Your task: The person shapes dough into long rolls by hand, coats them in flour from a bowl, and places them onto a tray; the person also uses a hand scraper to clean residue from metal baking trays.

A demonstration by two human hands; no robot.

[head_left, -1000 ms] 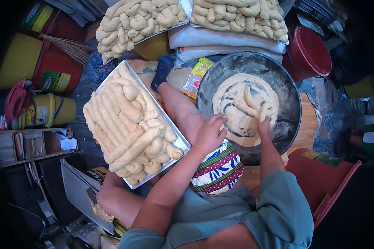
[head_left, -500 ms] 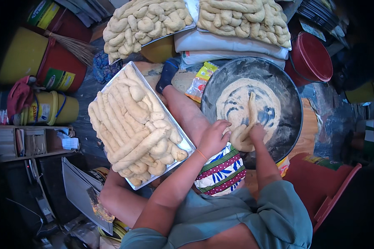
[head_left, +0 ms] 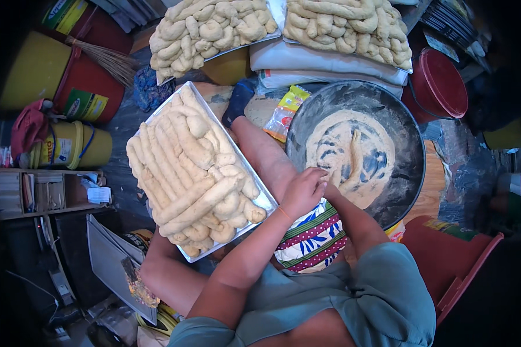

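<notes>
A big round black basin (head_left: pixel 412 165) dusted with flour stands in front of me, its near rim by my lap. Inside it lies a rope of dough (head_left: pixel 355 155), its far end pointing away and its near end running toward my hands. At the near left rim my left hand (head_left: pixel 304 192) is closed, its curled fingers at a bit of dough. Close against it is my right hand (head_left: pixel 331 189), reaching across from the right; its fingers are mostly hidden. Left of the basin, a metal tray (head_left: pixel 237 151) carries piled dough ropes (head_left: pixel 182 168) and knotted pieces.
Two more trays of shaped dough (head_left: pixel 211 32) stand at the far side, one above stacked white sacks (head_left: pixel 327 61). A yellow packet (head_left: pixel 286 113) lies by the basin. Red buckets (head_left: pixel 440 84) flank it on the right. Buckets (head_left: pixel 87 92) and a shelf (head_left: pixel 52 194) line the left.
My right hand has moved left, from the dough inside the basin to beside my left hand. The dough's near loop has gone from view; its far part still lies in the flour.
</notes>
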